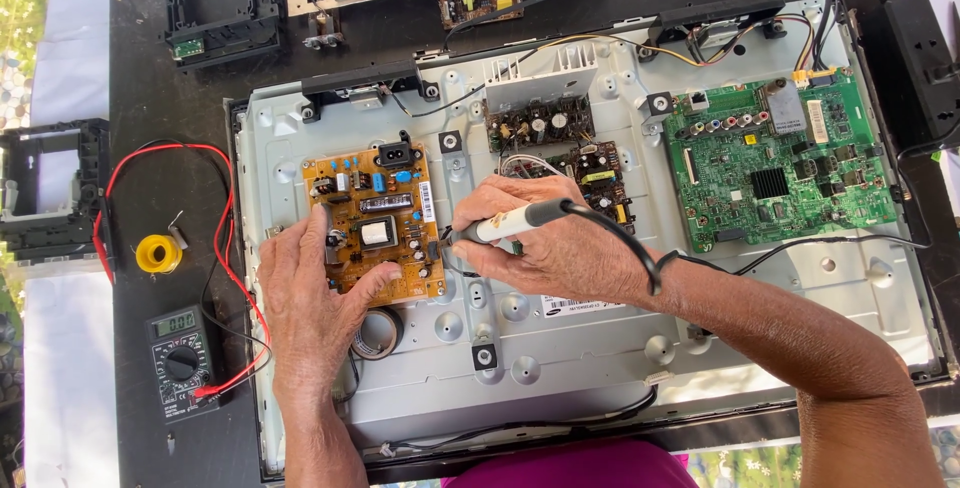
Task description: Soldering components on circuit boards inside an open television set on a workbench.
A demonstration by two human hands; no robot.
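The soldering iron [515, 220] tip is hidden between both hands at the orange board [375, 220].

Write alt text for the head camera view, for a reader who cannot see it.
A person's right hand holds a soldering iron to the edge of a yellow circuit board, which the left hand steadies, on the opened metal back of a flat screen. A green circuit board sits to the right; a multimeter and solder spool lie to the left.
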